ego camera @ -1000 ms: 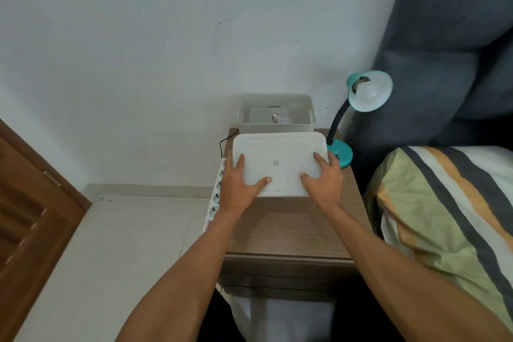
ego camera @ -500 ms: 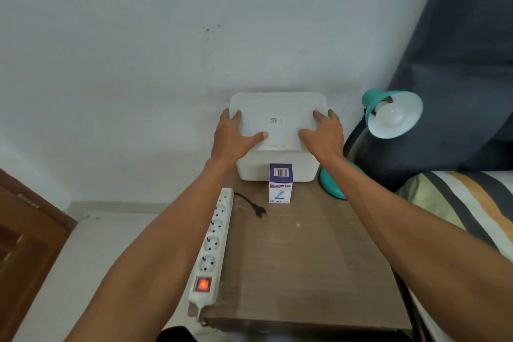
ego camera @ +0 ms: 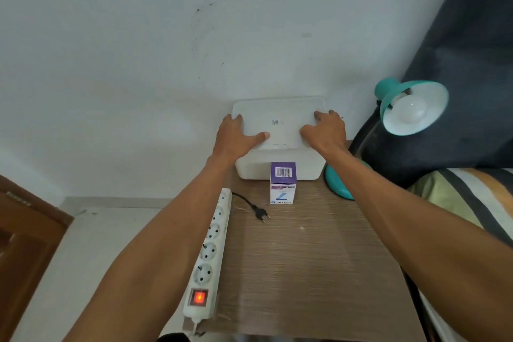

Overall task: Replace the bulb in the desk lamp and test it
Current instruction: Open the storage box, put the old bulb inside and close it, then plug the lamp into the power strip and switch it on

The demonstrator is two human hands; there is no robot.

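Lid (ego camera: 280,119) now down on white box (ego camera: 277,165), unlike 1 s ago.
Left hand (ego camera: 236,139), right hand (ego camera: 324,133): fingers spread flat, pressing lid, gripping nothing.

A teal lamp (ego camera: 399,108) is stood at the table's right rear, its shade tilted forward with a white bulb (ego camera: 410,111) fitted; its plug (ego camera: 262,214) is left unplugged.

Your left hand (ego camera: 236,139) and right hand (ego camera: 324,133) sit on the white box lid (ego camera: 280,119), hard against the wall (ego camera: 166,50), no room behind it. The bulb carton (ego camera: 282,183) stands touching the box front. The plug (ego camera: 262,214) lies loose just left of the carton. The power strip (ego camera: 212,247) runs down the counter's left edge. The lamp (ego camera: 410,108) overhangs the right corner. The counter (ego camera: 305,272) is bare in the middle and near you.
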